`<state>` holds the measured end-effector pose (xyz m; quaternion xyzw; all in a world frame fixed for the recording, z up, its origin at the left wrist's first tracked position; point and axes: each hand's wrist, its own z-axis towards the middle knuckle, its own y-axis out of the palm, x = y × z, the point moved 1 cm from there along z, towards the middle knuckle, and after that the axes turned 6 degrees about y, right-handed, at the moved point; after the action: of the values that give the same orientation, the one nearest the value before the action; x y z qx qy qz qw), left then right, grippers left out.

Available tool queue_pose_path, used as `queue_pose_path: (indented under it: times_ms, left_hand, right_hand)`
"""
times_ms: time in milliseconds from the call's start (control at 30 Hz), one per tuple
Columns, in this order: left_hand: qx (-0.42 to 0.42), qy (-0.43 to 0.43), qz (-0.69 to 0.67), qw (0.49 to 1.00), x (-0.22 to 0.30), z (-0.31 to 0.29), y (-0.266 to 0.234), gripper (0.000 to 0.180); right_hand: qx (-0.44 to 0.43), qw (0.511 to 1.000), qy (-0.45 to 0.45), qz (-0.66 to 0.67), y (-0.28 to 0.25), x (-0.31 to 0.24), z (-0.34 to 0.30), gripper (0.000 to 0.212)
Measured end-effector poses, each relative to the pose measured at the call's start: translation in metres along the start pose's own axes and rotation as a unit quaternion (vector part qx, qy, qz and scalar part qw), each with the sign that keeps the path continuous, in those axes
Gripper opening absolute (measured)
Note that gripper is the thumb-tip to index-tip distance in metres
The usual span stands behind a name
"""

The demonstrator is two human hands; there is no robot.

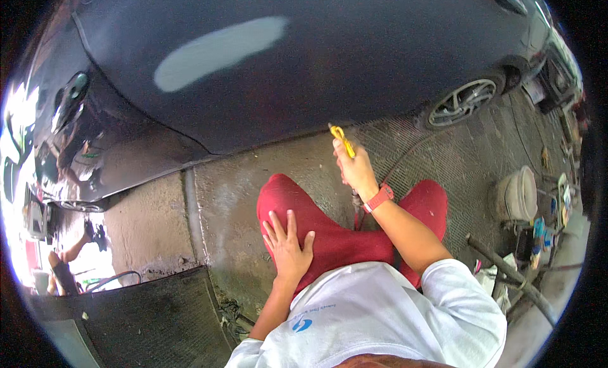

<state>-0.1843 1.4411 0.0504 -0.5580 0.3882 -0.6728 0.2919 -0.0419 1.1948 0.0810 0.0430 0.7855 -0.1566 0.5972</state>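
In my right hand (358,173) is a yellow air blow gun (342,140), its nozzle directed at the lower part of a dark car panel (329,77). The fingers are wrapped around its body, and a hose fitting (356,197) hangs below the fist. A gap separates the nozzle from the panel. Higher up on the panel is a long, pale grey patch (218,55) with soft edges. My left hand (288,249) rests flat on my red-trousered knee, fingers spread, holding nothing.
To the right, the car's wheel (465,103) stands on wet, ridged flooring, with a thin hose (405,154) running nearby. A whitish bucket (520,194) and a metal pipe (513,273) are at the right. A dark mat or board (145,317) lies lower left. Another person's leg (75,249) shows far left.
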Motion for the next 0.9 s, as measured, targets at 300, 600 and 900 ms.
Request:
queue_pose_path:
  times_ms: [300, 600, 900]
  left_hand:
    - [-0.128, 0.097, 0.189, 0.969, 0.022, 0.09, 0.006, 0.066]
    - [-0.223, 0.125, 0.164, 0.953, -0.002, 0.148, 0.029, 0.058]
    - [-0.147, 0.067, -0.108, 0.981, -0.039, 0.23, 0.089, 0.062]
  right_hand:
    - [-0.154, 0.981, 0.04, -0.111, 0.067, 0.027, 0.003, 0.084]
    - [0.104, 0.978, 0.111, 0.144, -0.061, 0.076, 0.013, 0.063]
    - [0.041, 0.969, 0.053, 0.237, -0.114, 0.041, -0.025, 0.055]
